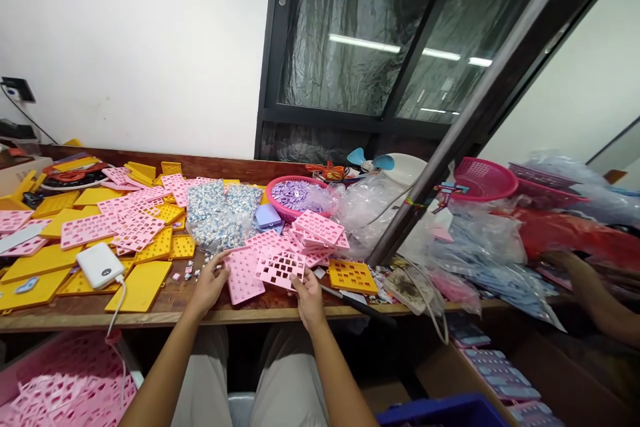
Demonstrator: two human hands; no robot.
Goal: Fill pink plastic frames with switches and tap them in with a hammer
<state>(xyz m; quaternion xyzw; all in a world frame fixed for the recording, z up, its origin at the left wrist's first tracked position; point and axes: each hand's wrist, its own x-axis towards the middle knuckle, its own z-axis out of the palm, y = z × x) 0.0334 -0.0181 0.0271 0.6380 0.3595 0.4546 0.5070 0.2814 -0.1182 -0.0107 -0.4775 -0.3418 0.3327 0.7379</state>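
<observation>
Wooden desk below white wall and dark-framed window.
Near the front edge, left hand grips a studded pink plate; right hand pinches a perforated pink sheet.

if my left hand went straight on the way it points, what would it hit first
Past the pink tray it touches, your left hand would probably meet the clear bag of small blue-and-white pieces first, though depth is hard to judge here.
</observation>
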